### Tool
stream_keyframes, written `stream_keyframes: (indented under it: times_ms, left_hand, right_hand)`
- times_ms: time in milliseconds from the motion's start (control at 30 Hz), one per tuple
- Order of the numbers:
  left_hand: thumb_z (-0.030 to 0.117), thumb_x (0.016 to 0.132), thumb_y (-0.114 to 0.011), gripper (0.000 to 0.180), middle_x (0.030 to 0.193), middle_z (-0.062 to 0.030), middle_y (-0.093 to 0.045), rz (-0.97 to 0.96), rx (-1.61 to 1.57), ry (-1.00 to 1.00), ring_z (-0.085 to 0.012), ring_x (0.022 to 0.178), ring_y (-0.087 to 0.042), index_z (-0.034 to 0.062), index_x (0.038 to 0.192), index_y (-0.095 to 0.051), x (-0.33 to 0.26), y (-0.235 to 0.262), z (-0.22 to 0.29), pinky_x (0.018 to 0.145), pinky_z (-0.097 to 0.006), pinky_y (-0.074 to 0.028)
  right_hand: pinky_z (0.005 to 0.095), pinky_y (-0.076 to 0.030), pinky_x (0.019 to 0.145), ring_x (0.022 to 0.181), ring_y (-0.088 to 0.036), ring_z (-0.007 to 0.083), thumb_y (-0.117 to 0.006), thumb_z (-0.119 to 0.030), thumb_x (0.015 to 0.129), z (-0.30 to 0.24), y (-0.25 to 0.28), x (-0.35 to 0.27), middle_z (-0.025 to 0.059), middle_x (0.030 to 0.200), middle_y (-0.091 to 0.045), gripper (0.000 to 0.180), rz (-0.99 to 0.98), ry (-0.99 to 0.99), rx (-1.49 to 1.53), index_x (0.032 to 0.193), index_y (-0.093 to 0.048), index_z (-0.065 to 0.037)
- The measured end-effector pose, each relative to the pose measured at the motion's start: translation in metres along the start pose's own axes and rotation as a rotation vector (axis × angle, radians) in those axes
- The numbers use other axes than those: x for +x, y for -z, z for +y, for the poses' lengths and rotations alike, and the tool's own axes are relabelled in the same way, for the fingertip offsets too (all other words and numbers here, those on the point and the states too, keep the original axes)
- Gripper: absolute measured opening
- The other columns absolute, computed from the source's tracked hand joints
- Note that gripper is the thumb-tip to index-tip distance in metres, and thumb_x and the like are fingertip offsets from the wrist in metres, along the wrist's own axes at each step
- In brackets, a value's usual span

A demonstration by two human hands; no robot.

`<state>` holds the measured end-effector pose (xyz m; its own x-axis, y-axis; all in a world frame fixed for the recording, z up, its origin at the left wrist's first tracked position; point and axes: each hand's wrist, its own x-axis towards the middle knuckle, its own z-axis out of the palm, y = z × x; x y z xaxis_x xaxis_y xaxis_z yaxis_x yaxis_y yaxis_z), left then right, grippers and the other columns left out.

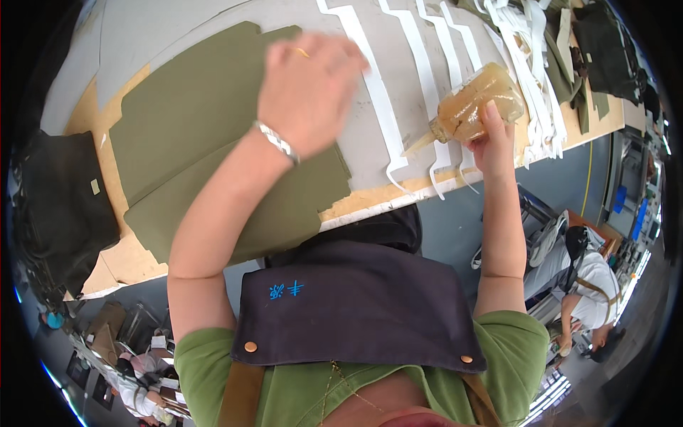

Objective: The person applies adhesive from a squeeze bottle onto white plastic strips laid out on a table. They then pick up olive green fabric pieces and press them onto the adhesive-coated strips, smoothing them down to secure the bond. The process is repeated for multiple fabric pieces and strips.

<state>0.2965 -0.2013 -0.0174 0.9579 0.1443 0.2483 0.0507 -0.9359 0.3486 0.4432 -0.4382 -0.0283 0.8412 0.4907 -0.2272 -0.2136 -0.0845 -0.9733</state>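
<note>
My right hand (pixel 492 142) is wrapped round a translucent bottle (pixel 469 107) with amber, glue-like contents. The bottle is tipped, and its tapered nozzle points down and left, close to the lower end of a long white strip (pixel 377 89). Over the olive fabric panels (pixel 185 107) and beside the upper part of that strip is my left hand (pixel 311 89). Motion blurs its fingers, so whether they hold anything cannot be made out. More white strips (pixel 420 67) lie roughly parallel to the right, partly behind the bottle.
A bundle of white strips (pixel 537 78) hangs over the table's right part, beside olive pieces and a black bag (pixel 612 50). Dark folded fabric (pixel 64 206) lies at the left end. The table's near edge (pixel 384 206) runs before me. Other people (pixel 594 285) work in the background.
</note>
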Motion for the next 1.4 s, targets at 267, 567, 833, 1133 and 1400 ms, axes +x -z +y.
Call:
stream_keyframes:
  times_ms: [267, 567, 833, 1133, 1400]
  left_hand:
    - [-0.004, 0.072, -0.058, 0.043, 0.121, 0.0053, -0.059, -0.236, -0.164, -0.193, -0.0167, 0.117, -0.050, 0.0177, 0.108, -0.067, -0.046, -0.016, 0.039, 0.098, -0.040, -0.034]
    - [-0.007, 0.070, -0.056, 0.047, 0.122, 0.0063, -0.058, -0.250, -0.168, -0.191, -0.0162, 0.117, -0.050, 0.0179, 0.108, -0.068, -0.046, -0.018, 0.038, 0.098, -0.038, -0.034]
    - [-0.007, 0.070, -0.055, 0.048, 0.122, 0.0064, -0.058, -0.241, -0.163, -0.210, -0.0159, 0.117, -0.050, 0.0184, 0.108, -0.068, -0.046, -0.018, 0.039, 0.096, -0.037, -0.035]
    - [-0.005, 0.070, -0.056, 0.046, 0.114, 0.0023, -0.061, -0.235, -0.223, -0.225, -0.0175, 0.113, -0.052, 0.0167, 0.110, -0.064, -0.043, -0.015, 0.034, 0.095, -0.037, -0.035]
    - [0.001, 0.076, -0.057, 0.043, 0.124, -0.0006, -0.057, -0.036, -0.011, -0.023, -0.0225, 0.115, -0.049, 0.0123, 0.118, -0.060, 0.044, -0.024, 0.012, 0.094, -0.039, -0.037]
  right_hand:
    - [0.0239, -0.040, 0.042, 0.056, -0.057, 0.0129, -0.060, -0.036, 0.093, 0.010, 0.014, -0.038, 0.0094, 0.085, -0.063, 0.041, 0.095, 0.004, 0.066, 0.112, -0.052, -0.002]
    - [0.0240, -0.043, 0.044, 0.055, -0.058, 0.0145, -0.064, -0.039, 0.090, 0.009, -0.009, -0.051, 0.0100, 0.079, -0.063, 0.044, 0.047, -0.010, 0.048, 0.107, -0.055, 0.001]
    - [0.0231, -0.043, 0.043, 0.056, -0.059, 0.0134, -0.066, -0.038, 0.088, 0.002, 0.000, -0.046, 0.0080, 0.079, -0.063, 0.047, -0.127, -0.048, -0.028, 0.112, -0.054, 0.002]
    - [0.0228, -0.051, 0.048, 0.059, -0.060, 0.0187, -0.065, -0.059, 0.082, -0.012, 0.029, -0.034, 0.0136, 0.111, -0.056, 0.077, -0.741, -0.178, 1.106, 0.131, -0.043, -0.004]
    - [0.0229, -0.044, 0.047, 0.084, -0.060, 0.0124, -0.058, -0.062, 0.086, -0.040, 0.024, 0.079, 0.0085, 0.112, -0.061, 0.066, -0.036, 0.292, 0.631, 0.125, -0.049, -0.009]
